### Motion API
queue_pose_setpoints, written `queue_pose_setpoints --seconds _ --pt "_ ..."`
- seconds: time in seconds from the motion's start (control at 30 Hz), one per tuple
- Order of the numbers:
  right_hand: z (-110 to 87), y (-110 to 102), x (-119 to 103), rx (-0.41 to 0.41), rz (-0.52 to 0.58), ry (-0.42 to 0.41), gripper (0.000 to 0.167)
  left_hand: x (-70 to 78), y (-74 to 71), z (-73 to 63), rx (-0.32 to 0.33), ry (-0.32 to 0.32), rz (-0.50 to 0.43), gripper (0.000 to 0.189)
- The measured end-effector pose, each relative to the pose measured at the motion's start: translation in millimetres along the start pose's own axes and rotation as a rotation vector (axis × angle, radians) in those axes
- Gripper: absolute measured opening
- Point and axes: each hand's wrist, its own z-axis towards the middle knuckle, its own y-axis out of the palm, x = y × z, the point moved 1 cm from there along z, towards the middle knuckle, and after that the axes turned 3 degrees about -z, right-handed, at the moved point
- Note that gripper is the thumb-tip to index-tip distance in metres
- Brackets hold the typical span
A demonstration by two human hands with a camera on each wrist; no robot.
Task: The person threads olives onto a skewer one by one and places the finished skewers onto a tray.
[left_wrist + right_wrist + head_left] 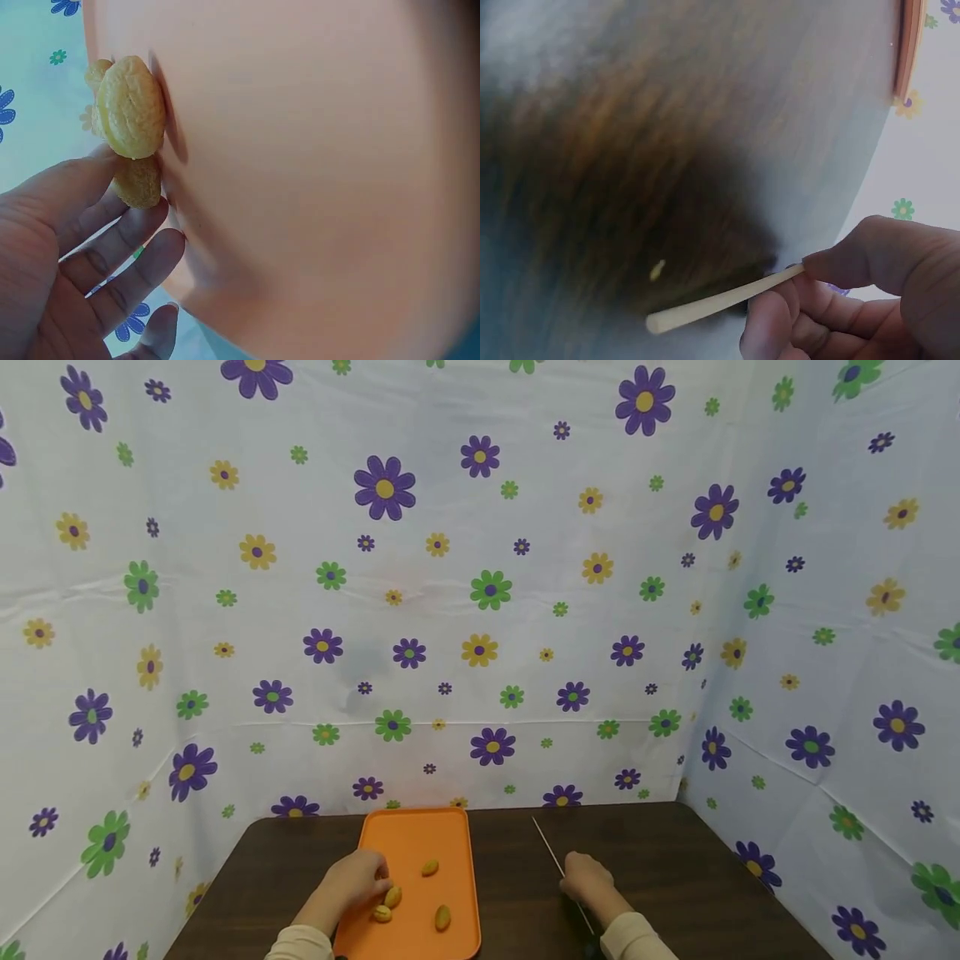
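Note:
My left hand (358, 877) is over the left side of an orange tray (427, 835). In the left wrist view, its thumb and fingertips pinch a small yellow-brown oval piece (139, 186), like a little baked puff. A larger wrinkled oval piece (133, 107) of the same sort partly covers it and the thumb tip. Beside that hand, two such pieces (393, 897) lie close together on the tray. Over the table to the right, my right hand (590, 887) pinches a long thin wooden skewer (550, 852). Its blunt end (660, 322) shows in the right wrist view.
Further right on the tray lie two more oval pieces (430, 867), apart from each other. Both tray and hands are above a dark brown table (675, 852). White cloth walls (435, 685) with printed flowers surround its back and sides. A pale fleck (657, 270) shows near the skewer's end.

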Motion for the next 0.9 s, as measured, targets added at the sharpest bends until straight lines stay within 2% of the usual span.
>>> queue_pose_setpoints --seconds 0.13,0.23,0.57,0.73,0.9 --pt "-0.1 -0.4 2.6 0.026 0.009 -0.012 0.020 0.0 -1.5 -0.6 -0.007 -0.013 -0.030 0.018" --pt "-1.2 -2.6 4.6 0.064 0.027 -0.022 0.018 -1.5 -2.0 0.5 0.019 -0.015 -0.047 0.017" --pt "3.6 -1.1 15.8 0.135 0.096 -0.064 0.017 -3.9 0.2 9.6 0.195 0.055 -0.128 0.021" --pt "6.5 -5.2 16.9 0.212 0.116 -0.103 0.018 -2.2 0.1 11.6 0.290 0.065 -0.188 0.023" --pt "5.5 -12.3 15.9 0.288 0.138 -0.163 0.020 -2.0 -3.3 11.5 0.347 0.070 -0.263 0.024"
